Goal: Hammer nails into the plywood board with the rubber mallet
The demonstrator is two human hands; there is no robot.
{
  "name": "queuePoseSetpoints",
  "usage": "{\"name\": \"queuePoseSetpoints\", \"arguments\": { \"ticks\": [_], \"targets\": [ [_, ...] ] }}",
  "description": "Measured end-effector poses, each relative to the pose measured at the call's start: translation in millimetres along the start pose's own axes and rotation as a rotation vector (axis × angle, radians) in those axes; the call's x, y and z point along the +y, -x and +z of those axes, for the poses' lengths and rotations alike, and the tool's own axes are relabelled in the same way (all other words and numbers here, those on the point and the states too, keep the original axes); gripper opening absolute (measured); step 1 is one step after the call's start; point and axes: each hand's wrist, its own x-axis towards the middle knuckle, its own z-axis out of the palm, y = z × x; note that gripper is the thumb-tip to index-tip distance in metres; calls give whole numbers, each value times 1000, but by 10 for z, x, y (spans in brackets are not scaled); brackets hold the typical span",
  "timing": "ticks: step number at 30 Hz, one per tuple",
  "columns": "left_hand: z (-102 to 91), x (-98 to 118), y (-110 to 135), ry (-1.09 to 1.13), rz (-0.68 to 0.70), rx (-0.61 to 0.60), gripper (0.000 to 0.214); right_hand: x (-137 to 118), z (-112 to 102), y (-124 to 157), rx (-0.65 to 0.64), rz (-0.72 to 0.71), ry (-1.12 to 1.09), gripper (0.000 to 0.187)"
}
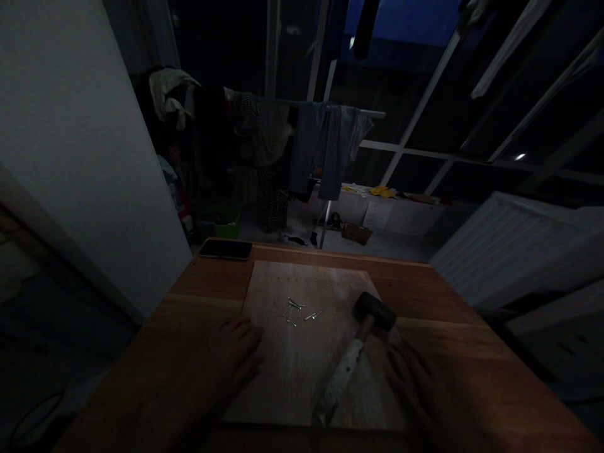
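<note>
A light wooden board [287,371] lies on a brown wooden table [438,296]. Several small nails [297,309] are scattered near the board's middle. A mallet [353,352] with a black head and pale handle rests diagonally on the board's right part. My left hand [226,355] lies flat on the table at the board's left edge, fingers stretched out, holding nothing. My right hand [419,384] lies flat at the board's right edge, just right of the mallet handle, fingers spread and empty. The scene is very dim.
A dark phone [225,249] lies at the table's far left corner. A white wall [80,157] stands to the left. Behind the table a drying rack [325,145] holds hanging clothes, with clutter on the floor. A white radiator [509,245] is at the right.
</note>
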Motion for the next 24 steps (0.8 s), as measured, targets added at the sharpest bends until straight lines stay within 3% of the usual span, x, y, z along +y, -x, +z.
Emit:
{"name": "queuePoseSetpoints", "arguments": {
  "ticks": [3,5,10,13,16,20,24],
  "targets": [
    [35,46,12,-78,-44,41,34,171,138,213,-91,-50,25,41],
    [36,80,-19,-101,-74,80,36,187,210,221,-129,13,-19,45],
    [-68,45,7,-137,-167,113,36,-120,376,110,-149,192,-173,56],
    [-183,-172,156,-147,-242,137,38,-440,544,55,-115,248,-251,59],
    [-278,-540,360,-143,-328,144,45,-744,764,-4,-131,212,-249,59],
    [-339,-1028,613,-108,-433,164,51,-1020,1057,-79,-162,19,-141,56],
    [-328,-1207,701,-81,-522,196,55,-1153,1238,-155,-131,-179,46,53]
  ]
}}
